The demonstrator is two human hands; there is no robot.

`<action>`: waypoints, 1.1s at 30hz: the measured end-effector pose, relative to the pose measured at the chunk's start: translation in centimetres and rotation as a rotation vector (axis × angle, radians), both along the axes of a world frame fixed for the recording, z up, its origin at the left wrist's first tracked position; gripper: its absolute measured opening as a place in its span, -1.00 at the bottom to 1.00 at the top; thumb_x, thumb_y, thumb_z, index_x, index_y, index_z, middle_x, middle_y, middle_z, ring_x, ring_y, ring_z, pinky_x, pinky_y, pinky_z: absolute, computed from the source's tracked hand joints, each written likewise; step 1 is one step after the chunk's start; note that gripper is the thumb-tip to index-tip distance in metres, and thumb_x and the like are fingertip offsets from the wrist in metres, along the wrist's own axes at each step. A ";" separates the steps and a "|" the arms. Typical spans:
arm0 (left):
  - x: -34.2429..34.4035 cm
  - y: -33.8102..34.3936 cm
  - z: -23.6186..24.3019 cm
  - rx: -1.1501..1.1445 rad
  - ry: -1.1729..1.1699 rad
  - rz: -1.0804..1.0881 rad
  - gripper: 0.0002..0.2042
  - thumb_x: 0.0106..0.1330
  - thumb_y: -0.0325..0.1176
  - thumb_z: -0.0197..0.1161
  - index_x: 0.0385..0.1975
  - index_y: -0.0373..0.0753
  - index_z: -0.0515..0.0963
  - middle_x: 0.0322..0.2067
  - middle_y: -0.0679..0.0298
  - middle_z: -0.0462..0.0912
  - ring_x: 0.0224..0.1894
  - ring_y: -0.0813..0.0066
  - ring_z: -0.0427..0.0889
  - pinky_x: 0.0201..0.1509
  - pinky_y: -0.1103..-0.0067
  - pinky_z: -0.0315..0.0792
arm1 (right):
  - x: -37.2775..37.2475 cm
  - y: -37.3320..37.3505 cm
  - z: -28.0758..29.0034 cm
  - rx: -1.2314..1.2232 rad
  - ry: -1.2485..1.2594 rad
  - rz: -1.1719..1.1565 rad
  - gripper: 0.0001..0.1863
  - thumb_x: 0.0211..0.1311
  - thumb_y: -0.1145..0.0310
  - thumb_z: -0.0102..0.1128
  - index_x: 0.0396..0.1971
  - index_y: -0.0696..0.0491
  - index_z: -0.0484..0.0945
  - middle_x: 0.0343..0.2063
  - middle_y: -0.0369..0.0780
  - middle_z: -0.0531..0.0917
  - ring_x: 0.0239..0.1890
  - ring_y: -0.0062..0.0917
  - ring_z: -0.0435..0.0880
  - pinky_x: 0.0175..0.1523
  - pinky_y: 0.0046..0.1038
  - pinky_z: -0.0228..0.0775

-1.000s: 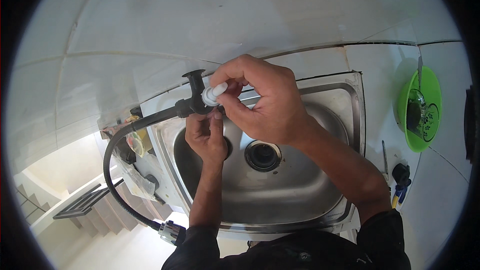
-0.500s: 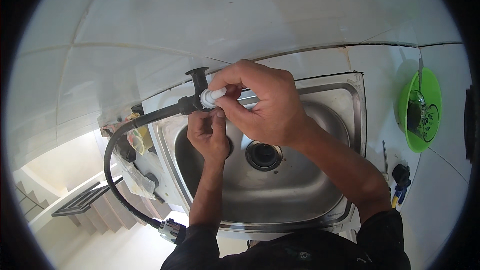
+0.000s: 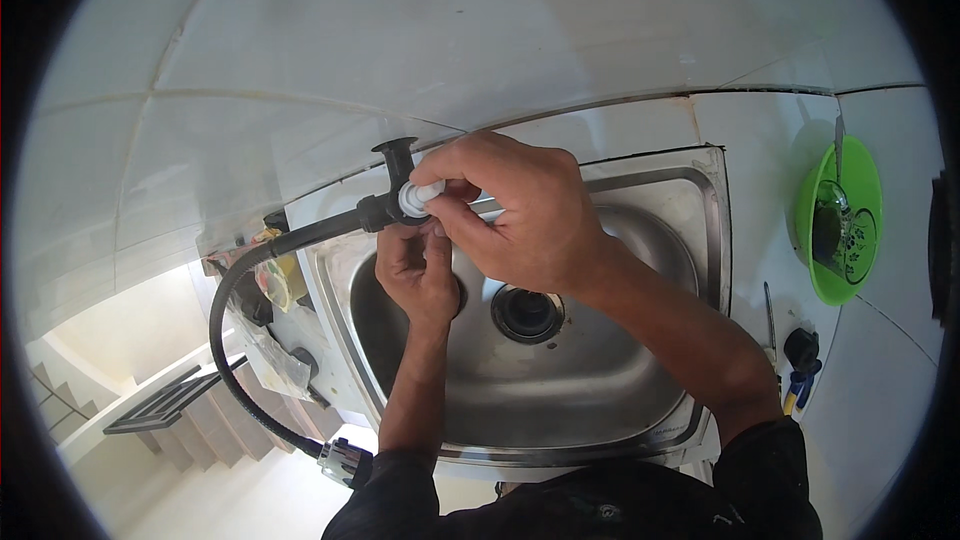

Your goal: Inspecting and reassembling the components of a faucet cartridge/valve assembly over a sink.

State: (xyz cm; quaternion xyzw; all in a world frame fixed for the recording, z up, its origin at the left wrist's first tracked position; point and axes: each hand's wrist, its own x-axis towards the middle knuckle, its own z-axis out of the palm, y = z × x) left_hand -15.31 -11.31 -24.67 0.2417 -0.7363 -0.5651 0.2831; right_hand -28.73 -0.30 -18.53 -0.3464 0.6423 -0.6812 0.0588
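A black faucet body (image 3: pixel 385 208) is mounted on the tiled wall above the sink's back left. Its round face is turned toward me, with a white plastic valve part (image 3: pixel 416 198) at its opening. My right hand (image 3: pixel 525 208) pinches the stub of this white part between thumb and fingers. Below, my left hand (image 3: pixel 418 275) has curled fingers and thumb closed at the underside of the faucet; the exact contact is partly hidden. A black flexible hose (image 3: pixel 217 325) runs left from the faucet and bends down to a chrome spray head (image 3: pixel 343 462) beside my left sleeve.
Beneath my arms lies a stainless steel sink (image 3: pixel 560 415) with a dark drain (image 3: pixel 528 313). On the right counter stand a green bowl (image 3: pixel 868 240) with items inside, a screwdriver (image 3: pixel 770 315) and dark-and-blue handled tools (image 3: pixel 800 370). Stairs (image 3: pixel 225 415) show at lower left.
My right hand has shifted slightly left, closer to the faucet. The white part's stub now tilts less outward. My left hand has hardly moved.
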 end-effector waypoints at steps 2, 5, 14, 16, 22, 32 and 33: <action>-0.2 0.0 0.1 -0.065 0.005 -0.013 -0.90 0.24 -0.56 0.22 -0.34 -0.34 0.42 -0.38 0.27 0.60 -0.35 0.70 0.51 -0.26 0.72 0.38 | -0.1 0.0 -0.1 -0.023 0.030 -0.003 -0.77 -0.03 0.68 0.24 -0.32 0.12 0.58 -0.43 -0.19 0.65 -0.43 -0.52 0.69 -0.37 -0.56 0.53; -0.2 0.1 0.0 0.001 0.022 -0.016 -0.90 0.24 -0.56 0.22 -0.35 -0.34 0.42 -0.38 0.29 0.59 -0.36 0.69 0.51 -0.26 0.73 0.38 | -0.2 -0.1 -0.1 -0.045 0.049 0.005 -0.77 -0.02 0.67 0.23 -0.32 0.12 0.59 -0.41 -0.17 0.66 -0.42 -0.48 0.70 -0.36 -0.54 0.54; -0.3 -0.1 0.1 -0.092 -0.003 -0.008 -0.92 0.26 -0.51 0.22 -0.36 -0.35 0.47 -0.36 0.28 0.56 -0.36 0.68 0.50 -0.25 0.71 0.39 | -0.3 -0.1 0.0 -0.040 0.068 0.012 -0.78 -0.01 0.67 0.21 -0.31 0.13 0.59 -0.41 -0.16 0.66 -0.44 -0.47 0.69 -0.36 -0.54 0.53; -0.6 0.3 0.4 -0.081 0.007 -0.001 -0.92 0.26 -0.51 0.22 -0.36 -0.35 0.47 -0.37 0.29 0.56 -0.37 0.68 0.50 -0.26 0.71 0.39 | -0.3 -0.1 0.0 -0.044 0.066 0.013 -0.78 -0.01 0.67 0.21 -0.32 0.14 0.59 -0.41 -0.16 0.66 -0.45 -0.48 0.68 -0.36 -0.55 0.53; -0.3 0.0 0.1 -0.085 0.008 0.008 -0.89 0.24 -0.51 0.24 -0.38 -0.35 0.44 -0.43 0.29 0.55 -0.41 0.69 0.50 -0.32 0.72 0.38 | -0.2 -0.2 0.1 -0.036 0.038 0.028 -0.78 -0.04 0.67 0.27 -0.32 0.15 0.59 -0.44 -0.17 0.65 -0.46 -0.54 0.68 -0.37 -0.57 0.52; -0.1 -0.3 -0.3 -0.123 -0.001 0.005 -0.88 0.23 -0.54 0.25 -0.39 -0.36 0.41 -0.43 0.29 0.55 -0.40 0.70 0.50 -0.32 0.73 0.38 | -0.1 -0.2 -0.2 -0.048 -0.011 -0.002 -0.86 0.01 0.54 0.26 -0.36 0.09 0.59 -0.43 -0.17 0.67 -0.44 -0.37 0.67 -0.38 -0.45 0.51; -0.2 -0.2 -0.2 -0.121 0.000 0.004 -0.88 0.23 -0.54 0.25 -0.39 -0.36 0.41 -0.43 0.29 0.55 -0.40 0.70 0.50 -0.32 0.73 0.38 | -0.2 -0.2 -0.2 -0.046 -0.010 -0.003 -0.86 0.01 0.54 0.26 -0.36 0.09 0.59 -0.43 -0.17 0.67 -0.44 -0.37 0.67 -0.38 -0.45 0.51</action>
